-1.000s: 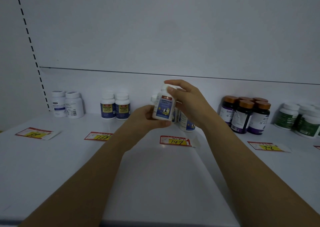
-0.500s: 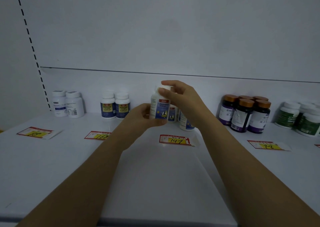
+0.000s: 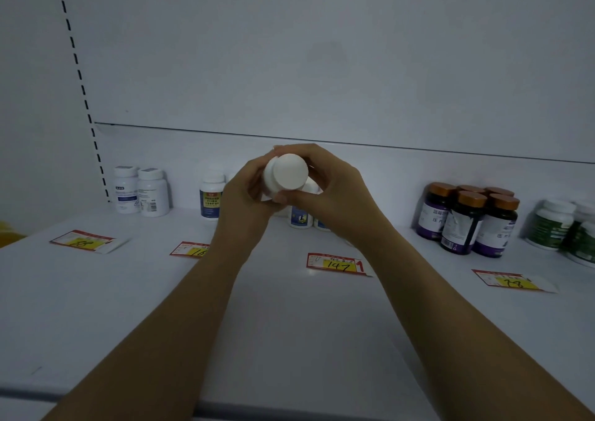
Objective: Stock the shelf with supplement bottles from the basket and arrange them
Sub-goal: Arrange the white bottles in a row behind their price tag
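One white shelf point(image 3: 96, 298), dark copper-capped bottles point(image 3: 467, 221) standing at its back right. Above its middle, left hand point(image 3: 248, 198) and right hand point(image 3: 338, 195) both wrapped round a white supplement bottle point(image 3: 289, 172), tipped cap-first toward the camera. Between the forearms, flat on the shelf, price tag point(image 3: 336, 263) marked 147.
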The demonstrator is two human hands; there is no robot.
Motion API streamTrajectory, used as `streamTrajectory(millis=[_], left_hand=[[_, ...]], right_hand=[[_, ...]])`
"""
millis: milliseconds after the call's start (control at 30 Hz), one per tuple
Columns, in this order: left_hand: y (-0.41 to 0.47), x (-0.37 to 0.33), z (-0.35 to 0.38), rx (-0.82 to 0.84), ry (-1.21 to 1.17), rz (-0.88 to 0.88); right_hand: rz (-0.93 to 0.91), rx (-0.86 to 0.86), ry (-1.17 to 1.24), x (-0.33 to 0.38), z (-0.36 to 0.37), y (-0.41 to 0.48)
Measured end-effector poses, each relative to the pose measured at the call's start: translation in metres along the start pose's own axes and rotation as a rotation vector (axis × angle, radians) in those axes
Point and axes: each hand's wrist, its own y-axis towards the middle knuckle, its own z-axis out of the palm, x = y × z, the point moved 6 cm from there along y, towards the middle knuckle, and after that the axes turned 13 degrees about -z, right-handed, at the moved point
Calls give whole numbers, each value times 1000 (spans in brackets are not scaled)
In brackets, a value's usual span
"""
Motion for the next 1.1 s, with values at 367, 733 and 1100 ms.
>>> streamTrajectory(millis=[367, 733, 1100], left_hand=[[-21, 14, 40, 606, -184, -594], [-28, 21, 41, 645, -190, -762], [-21, 28, 40, 423, 302, -375]], right_hand=[[647, -107, 98, -40, -31, -16], [864, -77, 196, -51, -28, -29], [515, 147, -279, -35, -44, -10]])
